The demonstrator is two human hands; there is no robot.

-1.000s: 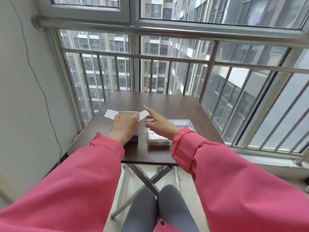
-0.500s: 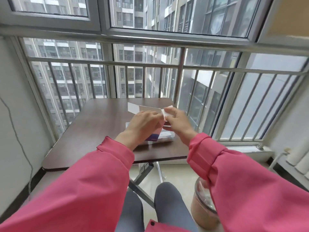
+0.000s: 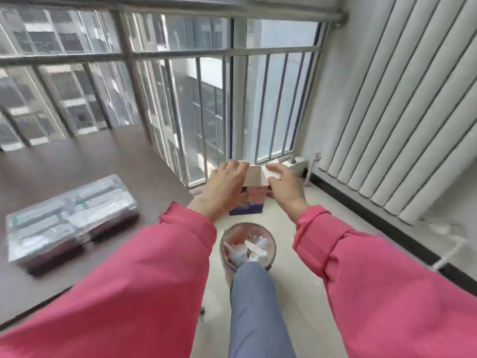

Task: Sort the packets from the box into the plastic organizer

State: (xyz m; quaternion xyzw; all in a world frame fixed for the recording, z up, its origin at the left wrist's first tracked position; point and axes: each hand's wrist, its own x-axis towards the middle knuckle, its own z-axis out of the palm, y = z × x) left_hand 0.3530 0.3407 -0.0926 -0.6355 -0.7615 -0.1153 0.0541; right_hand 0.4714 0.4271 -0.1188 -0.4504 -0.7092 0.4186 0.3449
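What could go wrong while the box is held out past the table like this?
Both the left hand and right hand hold the box over the floor, above the waste bin. With its flaps open, packets may drop into the bin or onto the floor. The plastic organizer sits back on the table, away from both hands.

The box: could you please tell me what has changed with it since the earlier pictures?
The box has left the table: both hands carried it rightward, now above the floor beyond the bin. The left hand and right hand still hold it; the organizer stays on the table.
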